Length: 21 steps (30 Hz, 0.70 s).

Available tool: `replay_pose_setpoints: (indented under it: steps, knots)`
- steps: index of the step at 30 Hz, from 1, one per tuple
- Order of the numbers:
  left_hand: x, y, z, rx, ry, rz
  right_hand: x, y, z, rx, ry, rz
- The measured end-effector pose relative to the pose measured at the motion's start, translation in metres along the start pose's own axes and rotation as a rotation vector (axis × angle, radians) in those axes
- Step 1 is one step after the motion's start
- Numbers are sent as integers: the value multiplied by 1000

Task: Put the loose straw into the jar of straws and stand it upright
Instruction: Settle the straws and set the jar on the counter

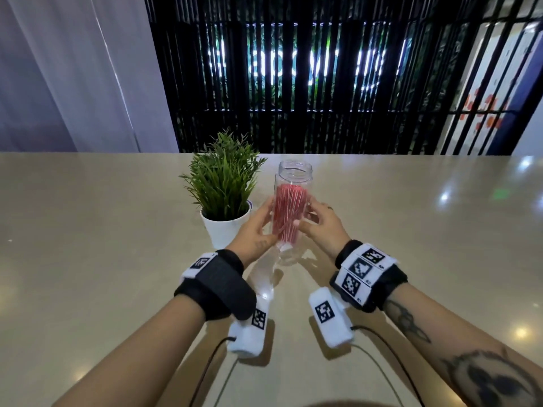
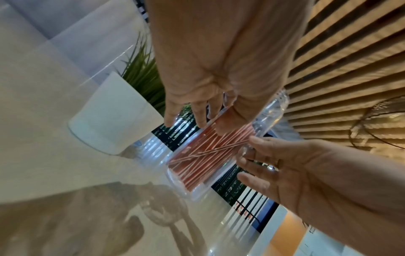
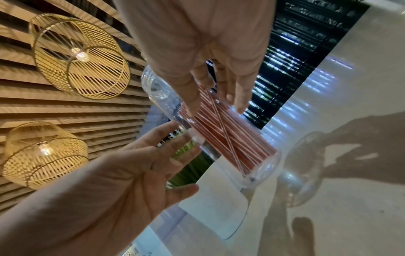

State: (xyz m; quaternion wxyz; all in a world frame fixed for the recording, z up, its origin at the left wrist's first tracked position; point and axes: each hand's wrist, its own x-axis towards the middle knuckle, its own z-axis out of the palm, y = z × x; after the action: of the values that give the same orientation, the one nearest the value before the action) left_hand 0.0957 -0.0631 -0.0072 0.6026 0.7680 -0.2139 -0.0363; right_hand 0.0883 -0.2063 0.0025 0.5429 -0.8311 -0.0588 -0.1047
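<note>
While both hands, left hand (image 1: 256,227) and right hand (image 1: 321,226), cradle the jar (image 1: 289,212) with spread, relaxed grip, lower its base squarely onto the surface (image 1: 102,245); keep straws (image 1: 284,214) inside.

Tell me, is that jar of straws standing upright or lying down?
Upright: the jar stands on its base on the table, open mouth up, red straws inside, both hands at its sides.

You get dim indoor light; ceiling glare spots the glossy table (image 1: 411,230); hand shadows fall lower right; edges bend.
</note>
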Motion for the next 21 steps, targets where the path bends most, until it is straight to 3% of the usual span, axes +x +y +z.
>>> replay_pose_setpoints:
  steps: [9, 21]
  knots:
    - [33, -37, 0, -65, -55, -138, 38, 29, 11, -70, -116, 132]
    - [41, -55, 1, -49, -1, -71, 40, 56, 21, 99, -100, 165]
